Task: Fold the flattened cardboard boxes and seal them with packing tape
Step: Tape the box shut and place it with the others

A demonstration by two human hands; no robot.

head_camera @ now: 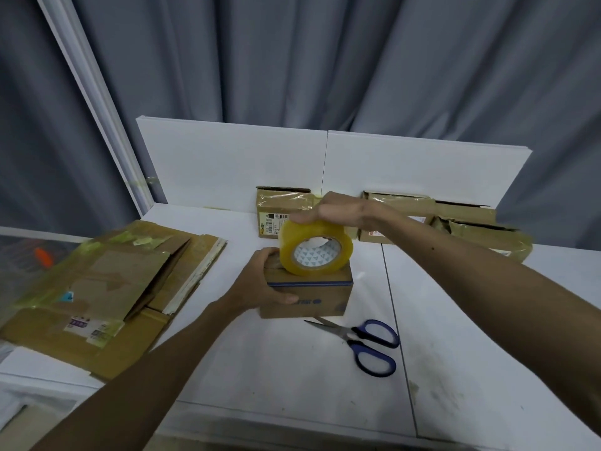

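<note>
The white surface (292,379) is shut in at the back by an upright white panel (227,164), with a grey curtain (357,60) behind it. Bare room lies between the small cardboard box (309,297) and the surface's near edge, and more to the right of the scissors (364,343). The box stands near the middle with its flaps closed, so what is inside cannot be seen. The left hand (260,284) grips its left end, thumb on the front face. The tape roll (315,250) stands on edge on top of the box, and the right hand (335,211) clasps it from above. The scissors lie just beside the box's near right corner, blades closed. A stack of flattened boxes (97,294) covers the left side. Along the panel sit taped boxes (283,206), one left of the right hand and several more to its right, all closed.
</note>
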